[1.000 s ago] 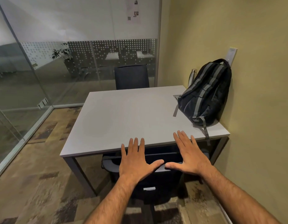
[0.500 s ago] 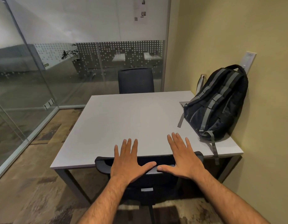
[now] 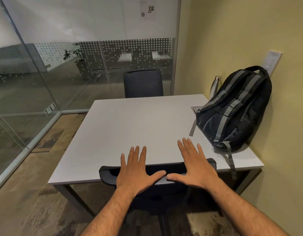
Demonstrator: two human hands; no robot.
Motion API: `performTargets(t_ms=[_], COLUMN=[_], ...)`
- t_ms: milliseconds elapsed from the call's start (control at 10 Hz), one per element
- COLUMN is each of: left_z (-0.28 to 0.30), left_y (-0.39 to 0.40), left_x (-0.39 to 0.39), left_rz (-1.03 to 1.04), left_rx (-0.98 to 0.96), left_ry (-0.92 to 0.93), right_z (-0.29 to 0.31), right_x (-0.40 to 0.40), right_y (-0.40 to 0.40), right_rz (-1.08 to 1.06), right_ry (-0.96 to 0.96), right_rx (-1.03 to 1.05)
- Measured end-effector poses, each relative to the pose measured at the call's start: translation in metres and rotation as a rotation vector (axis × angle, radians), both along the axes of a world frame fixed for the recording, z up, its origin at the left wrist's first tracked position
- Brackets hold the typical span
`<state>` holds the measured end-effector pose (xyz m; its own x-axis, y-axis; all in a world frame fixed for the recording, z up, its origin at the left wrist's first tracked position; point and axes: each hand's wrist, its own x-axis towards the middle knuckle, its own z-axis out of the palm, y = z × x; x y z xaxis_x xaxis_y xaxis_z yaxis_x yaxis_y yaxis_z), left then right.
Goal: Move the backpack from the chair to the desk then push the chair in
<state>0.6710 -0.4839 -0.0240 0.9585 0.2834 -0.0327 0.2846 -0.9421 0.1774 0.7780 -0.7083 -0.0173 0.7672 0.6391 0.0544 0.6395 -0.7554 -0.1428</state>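
Yellow wall at right props the backpack [image 3: 235, 108] on the bench [image 3: 130, 130], while left hand [image 3: 137, 171] and right hand [image 3: 196, 169], fingers spread flat, press the chair [image 3: 106, 172] back to push it in.

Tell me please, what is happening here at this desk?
A person presses both open hands, left hand and right hand, flat on the backrest of the office chair, at the desk edge. The black backpack stands on the desk, leaning against the wall.
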Motion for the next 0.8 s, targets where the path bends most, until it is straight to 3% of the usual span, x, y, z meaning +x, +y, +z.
performTargets(t_ms=[600,800], left_z=[0.012,0.015], left_y=[-0.005,-0.004], left_x=[-0.009,-0.02], left_rz=[-0.038,-0.068], left_rx=[-0.012,-0.152], left_ry=[-0.053,-0.192], right_z=[0.005,0.008], right_x=[-0.007,-0.036], right_y=[0.004,-0.003], right_rz=[-0.089,-0.19], right_ry=[-0.032,0.029], right_rx=[-0.015,0.164])
